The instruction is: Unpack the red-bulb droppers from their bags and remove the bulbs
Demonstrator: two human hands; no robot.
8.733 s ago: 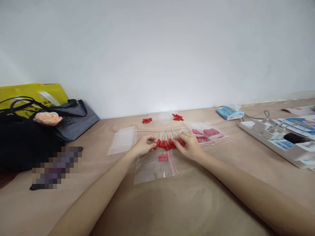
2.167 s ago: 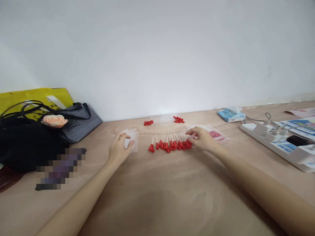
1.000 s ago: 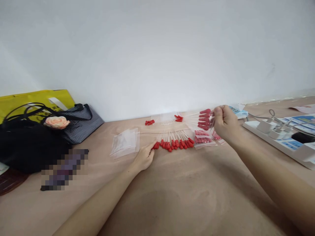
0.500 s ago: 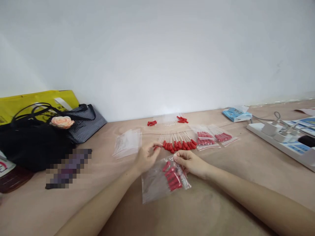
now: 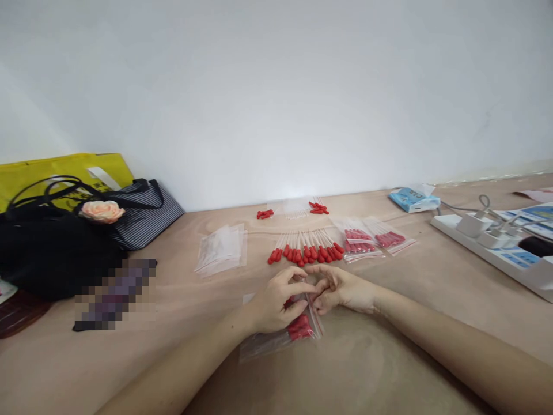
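Observation:
A clear zip bag [image 5: 299, 331] with red-headed sticks inside lies on the table in front of me, its red-lined zip edge to the right. My left hand [image 5: 280, 300] lies over the bag, thumb and fingers closed at the zip edge and hiding part of the red heads. My right hand [image 5: 334, 291] meets it there, its thumb and fingers pinching the same edge. Just beyond my hands, loose white sticks with red bulb-shaped heads [image 5: 309, 251] are spread in a fan, heads toward me.
Flat clear zip bags [image 5: 222, 251] lie at left. Filled bags [image 5: 360, 245] rest at right. Small red pieces [image 5: 318, 208] and more white sticks lie near the wall. A tissue pack [image 5: 412, 200], a power strip [image 5: 496, 248], a black bag [image 5: 52, 253] and a striped bag [image 5: 147, 213] flank the area.
My right hand took a filled zip bag from the pile at right and brought it down in front of me. My left hand moved from the loose sticks onto that bag.

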